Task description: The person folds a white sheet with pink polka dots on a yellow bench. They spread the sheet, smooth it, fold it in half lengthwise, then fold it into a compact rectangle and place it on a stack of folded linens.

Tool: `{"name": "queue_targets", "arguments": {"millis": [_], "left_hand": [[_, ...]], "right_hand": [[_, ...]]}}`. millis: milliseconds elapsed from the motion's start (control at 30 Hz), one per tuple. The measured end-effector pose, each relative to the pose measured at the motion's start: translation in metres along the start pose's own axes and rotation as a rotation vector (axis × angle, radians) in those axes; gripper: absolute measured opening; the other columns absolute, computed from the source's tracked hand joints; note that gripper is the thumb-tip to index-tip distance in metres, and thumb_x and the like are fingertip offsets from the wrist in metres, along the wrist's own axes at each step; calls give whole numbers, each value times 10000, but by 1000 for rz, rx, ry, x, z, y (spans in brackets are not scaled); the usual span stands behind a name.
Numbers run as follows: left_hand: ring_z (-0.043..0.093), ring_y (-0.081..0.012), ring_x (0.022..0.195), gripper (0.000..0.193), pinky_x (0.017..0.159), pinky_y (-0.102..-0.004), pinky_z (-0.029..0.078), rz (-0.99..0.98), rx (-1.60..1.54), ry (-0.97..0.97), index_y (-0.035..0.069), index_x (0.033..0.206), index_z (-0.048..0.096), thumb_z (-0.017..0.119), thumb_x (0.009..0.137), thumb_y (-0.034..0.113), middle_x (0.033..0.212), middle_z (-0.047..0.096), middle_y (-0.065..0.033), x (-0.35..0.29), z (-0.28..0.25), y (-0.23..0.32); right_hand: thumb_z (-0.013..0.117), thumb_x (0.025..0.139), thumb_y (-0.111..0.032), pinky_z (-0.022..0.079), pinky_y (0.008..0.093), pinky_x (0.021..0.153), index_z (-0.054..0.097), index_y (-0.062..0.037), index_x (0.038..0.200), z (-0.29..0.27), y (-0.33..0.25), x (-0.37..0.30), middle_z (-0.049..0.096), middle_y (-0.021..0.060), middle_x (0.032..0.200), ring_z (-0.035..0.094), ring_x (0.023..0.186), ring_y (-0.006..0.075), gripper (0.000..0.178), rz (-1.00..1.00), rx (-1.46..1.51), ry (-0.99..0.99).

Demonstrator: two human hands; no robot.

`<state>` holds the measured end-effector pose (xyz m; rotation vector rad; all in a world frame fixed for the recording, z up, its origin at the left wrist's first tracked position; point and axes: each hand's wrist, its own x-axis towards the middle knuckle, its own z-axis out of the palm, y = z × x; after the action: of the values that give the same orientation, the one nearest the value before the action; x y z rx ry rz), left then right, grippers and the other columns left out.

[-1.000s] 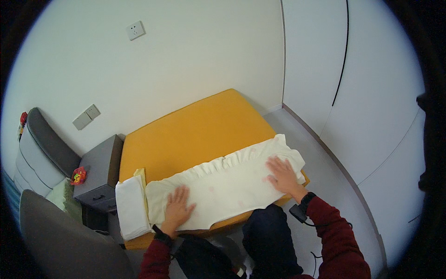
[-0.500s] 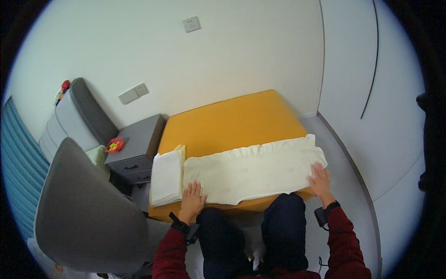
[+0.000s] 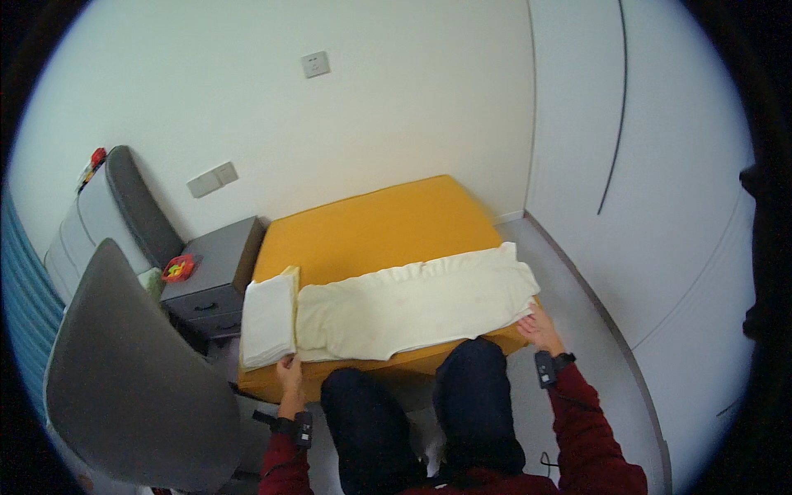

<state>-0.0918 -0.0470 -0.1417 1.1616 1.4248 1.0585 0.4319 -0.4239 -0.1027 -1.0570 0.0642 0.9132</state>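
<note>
A long, pale cream garment (image 3: 421,301) lies folded lengthwise across the front of a yellow-covered bed-like platform (image 3: 371,223). My left hand (image 3: 289,373) pinches its near left corner, close to a stack of folded white and pale yellow cloths (image 3: 269,322). At the opposite end, my right hand (image 3: 540,328) grips the garment's near right corner, with some fingers tucked under the edge. Between the two hands the garment lies flat, its far edge slightly wavy.
A grey chair (image 3: 132,379) stands close on my left. Beyond it are a grey nightstand (image 3: 219,256) with a small red basket (image 3: 178,267) and a grey headboard (image 3: 136,198). White cabinet doors (image 3: 660,206) rise on the right. My knees (image 3: 474,379) touch the platform's front.
Both hands were lying spread on the garment's ends; now they have slid to its near corners and closed on the edges. The view has shifted slightly to the right.
</note>
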Motion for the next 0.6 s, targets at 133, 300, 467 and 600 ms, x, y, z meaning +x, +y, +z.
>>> {"name": "queue_targets", "arguments": {"millis": [133, 300, 467, 600], "left_hand": [[500, -156, 554, 238, 435, -286, 371, -219, -251, 7, 36, 968, 532, 679, 818, 148, 786, 565, -62, -11, 9, 25], [517, -168, 574, 298, 459, -302, 401, -340, -292, 33, 31, 1000, 517, 706, 787, 116, 836, 572, -87, -32, 18, 59], [560, -237, 870, 422, 696, -351, 487, -37, -82, 158, 0, 1160, 464, 663, 791, 43, 1037, 539, -142, -43, 32, 66], [514, -211, 985, 544, 877, -363, 436, 262, -13, 2, 6, 1232, 430, 670, 744, 18, 1116, 507, -115, -74, 90, 78]], "right_hand": [[728, 777, -369, 405, 376, 931, 507, -155, 1203, 32, 3, 13, 534, 50, 1116, 505, 1059, 194, 526, 35, 146, 165], [751, 752, -319, 469, 404, 863, 539, -88, 1176, 32, 7, 44, 580, 124, 1096, 572, 988, 252, 528, -150, 81, 299], [804, 674, -340, 472, 387, 878, 508, 71, 1170, 18, 4, 46, 575, 197, 1146, 560, 1071, 316, 709, -258, -328, 653], [811, 666, -254, 482, 359, 744, 532, 57, 1128, 24, 10, 42, 599, 157, 1054, 569, 970, 275, 623, -187, -381, 1050]]}}
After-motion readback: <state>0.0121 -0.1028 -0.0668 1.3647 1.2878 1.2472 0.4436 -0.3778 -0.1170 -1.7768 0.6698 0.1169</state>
